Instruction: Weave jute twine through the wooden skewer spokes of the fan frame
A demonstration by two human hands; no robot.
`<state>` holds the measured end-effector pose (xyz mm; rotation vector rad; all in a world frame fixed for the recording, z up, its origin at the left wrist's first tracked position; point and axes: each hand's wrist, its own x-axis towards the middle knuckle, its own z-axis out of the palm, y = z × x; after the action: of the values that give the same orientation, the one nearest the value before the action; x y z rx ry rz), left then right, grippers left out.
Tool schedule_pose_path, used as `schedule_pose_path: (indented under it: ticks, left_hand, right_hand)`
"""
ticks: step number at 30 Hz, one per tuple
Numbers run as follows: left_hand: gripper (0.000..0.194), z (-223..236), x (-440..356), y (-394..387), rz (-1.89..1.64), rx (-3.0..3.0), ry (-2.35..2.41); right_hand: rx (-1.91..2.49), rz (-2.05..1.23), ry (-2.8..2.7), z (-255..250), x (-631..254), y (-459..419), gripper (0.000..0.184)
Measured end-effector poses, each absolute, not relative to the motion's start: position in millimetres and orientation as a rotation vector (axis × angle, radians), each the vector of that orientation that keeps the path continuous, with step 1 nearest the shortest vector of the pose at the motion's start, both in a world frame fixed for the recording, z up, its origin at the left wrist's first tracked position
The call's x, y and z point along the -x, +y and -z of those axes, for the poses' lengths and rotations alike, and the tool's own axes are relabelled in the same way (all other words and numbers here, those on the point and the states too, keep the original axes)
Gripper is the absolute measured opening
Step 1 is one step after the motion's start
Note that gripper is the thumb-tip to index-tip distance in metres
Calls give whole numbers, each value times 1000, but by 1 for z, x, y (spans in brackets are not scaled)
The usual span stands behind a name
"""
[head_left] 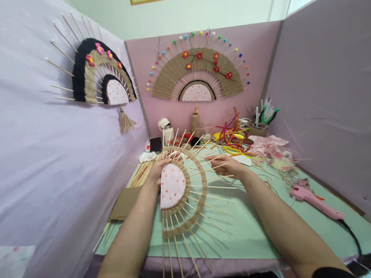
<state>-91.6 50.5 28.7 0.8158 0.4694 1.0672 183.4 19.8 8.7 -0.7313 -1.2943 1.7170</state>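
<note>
My left hand grips a half-round woven fan by the straight edge of its dotted pink-white centre, holding it tilted above the table. Thin wooden sticks radiate from that centre, with two bands of brown twine woven through them. On the fan's right side, my right hand is closed by the stick ends, thumb and fingers pinched together. A strand of twine may be in that pinch, but it is too fine to make out. Loose twine trails on the table beyond my right wrist.
A pink glue gun with a black cord lies at right. Brown cardboard and a bundle of sticks lie left. Pipe cleaners, a twine-wrapped bottle and a tool pot stand behind. Finished fans hang on the partitions.
</note>
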Motion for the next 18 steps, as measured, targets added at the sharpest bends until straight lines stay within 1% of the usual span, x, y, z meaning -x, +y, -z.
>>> schedule_pose_path:
  ticks: [6, 10, 18]
  left_hand:
    - [37, -27, 91, 56, -964, -645, 536]
    - [36, -24, 92, 56, -915, -633, 543]
    - [39, -21, 94, 59, -919, -698, 539]
  right_hand:
    - [725, -1752, -1272, -6, -173, 21, 43]
    - [745, -1784, -1350, -5, -175, 20, 43]
    - [821, -1737, -1409, -5, -182, 20, 36]
